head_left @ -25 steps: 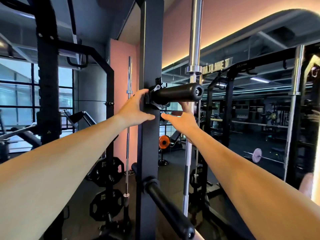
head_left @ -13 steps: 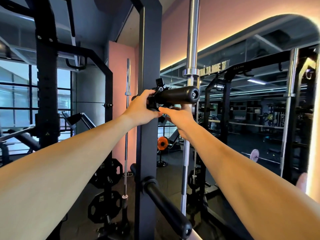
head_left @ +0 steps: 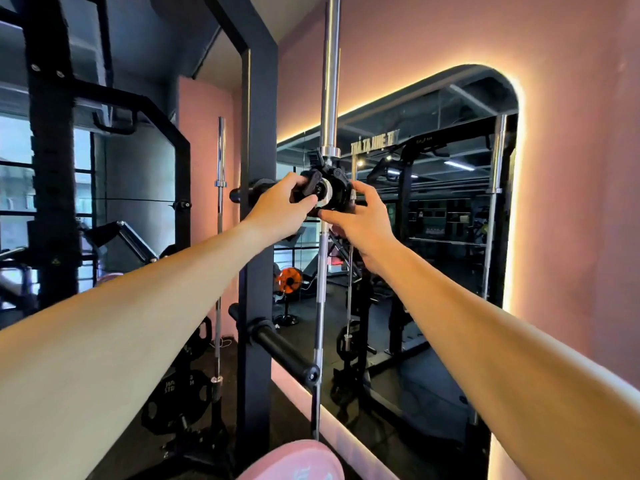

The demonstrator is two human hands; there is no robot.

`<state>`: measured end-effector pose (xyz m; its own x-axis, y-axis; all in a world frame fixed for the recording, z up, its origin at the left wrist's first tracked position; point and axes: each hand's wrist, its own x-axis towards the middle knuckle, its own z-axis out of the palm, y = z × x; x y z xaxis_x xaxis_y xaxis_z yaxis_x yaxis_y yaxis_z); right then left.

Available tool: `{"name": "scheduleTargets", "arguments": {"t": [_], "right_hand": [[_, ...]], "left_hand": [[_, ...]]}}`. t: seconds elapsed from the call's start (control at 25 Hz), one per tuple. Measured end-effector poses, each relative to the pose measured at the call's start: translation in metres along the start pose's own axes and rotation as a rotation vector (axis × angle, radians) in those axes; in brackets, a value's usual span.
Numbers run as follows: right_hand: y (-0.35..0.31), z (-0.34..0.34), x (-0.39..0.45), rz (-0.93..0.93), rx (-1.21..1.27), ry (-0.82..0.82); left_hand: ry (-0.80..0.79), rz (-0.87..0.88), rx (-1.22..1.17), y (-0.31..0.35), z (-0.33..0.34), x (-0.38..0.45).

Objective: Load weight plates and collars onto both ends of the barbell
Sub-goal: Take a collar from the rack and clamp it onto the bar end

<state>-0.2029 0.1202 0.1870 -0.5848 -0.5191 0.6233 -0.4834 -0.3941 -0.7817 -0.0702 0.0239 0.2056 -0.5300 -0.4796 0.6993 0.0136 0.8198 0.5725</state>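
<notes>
Now, near to far:

Pink plate (head_left: pixel 294 462): at the very bottom, closest of all. Only its round top edge shows.

Lower peg (head_left: pixel 284 351): a black peg sticking out of the black post (head_left: pixel 258 237), pointing near and right. Nothing hangs on it.

Left hand (head_left: pixel 277 209): reaching far out. Its fingers are curled around the left side of the black collars (head_left: pixel 323 192) and press on them.

Right hand (head_left: pixel 360 220): just right of the left hand. Its thumb and fingers pinch the right side and bottom of the same collars.

Collars: a black clump of clips with a white ring in the middle, held up between both hands at the end of the upper peg (head_left: pixel 249 192). I cannot tell if they are off the peg or still on its tip.

Upright bar (head_left: pixel 329 81): a shiny silver bar standing straight up just behind the collars.

Black plates (head_left: pixel 180 400): down low on the left, on a rack.

Mirror (head_left: pixel 450 202): on the pink wall at the far right, with a glowing edge. It shows more gym racks.
</notes>
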Motion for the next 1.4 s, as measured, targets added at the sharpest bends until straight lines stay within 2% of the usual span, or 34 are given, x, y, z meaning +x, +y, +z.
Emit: {"name": "scheduleTargets", "arguments": {"t": [0.2,0.4,0.6,0.8,1.04,1.24,1.4], "right_hand": [[-0.021,-0.011,-0.055,0.02,0.032,0.0],[-0.038,0.026,-0.107,0.029,0.036,-0.113],[-0.054,0.098,-0.155,0.059,0.092,-0.266],[-0.084,0.18,-0.2,0.083,0.182,-0.34],[-0.132,0.293,-0.281,0.128,0.333,-0.441],[-0.169,0.36,-0.334,0.188,0.349,-0.538],[-0.19,0.388,-0.367,0.186,0.317,-0.609]], "left_hand": [[-0.026,0.0,-0.017,0.015,-0.017,-0.053],[-0.05,-0.13,-0.011,0.009,-0.07,-0.107],[-0.041,-0.235,0.075,0.001,-0.15,-0.164],[-0.105,-0.285,0.212,0.004,-0.251,-0.211],[-0.104,-0.373,0.309,0.002,-0.381,-0.287],[-0.063,-0.434,0.321,-0.002,-0.46,-0.349],[-0.026,-0.474,0.313,0.003,-0.495,-0.39]]}}
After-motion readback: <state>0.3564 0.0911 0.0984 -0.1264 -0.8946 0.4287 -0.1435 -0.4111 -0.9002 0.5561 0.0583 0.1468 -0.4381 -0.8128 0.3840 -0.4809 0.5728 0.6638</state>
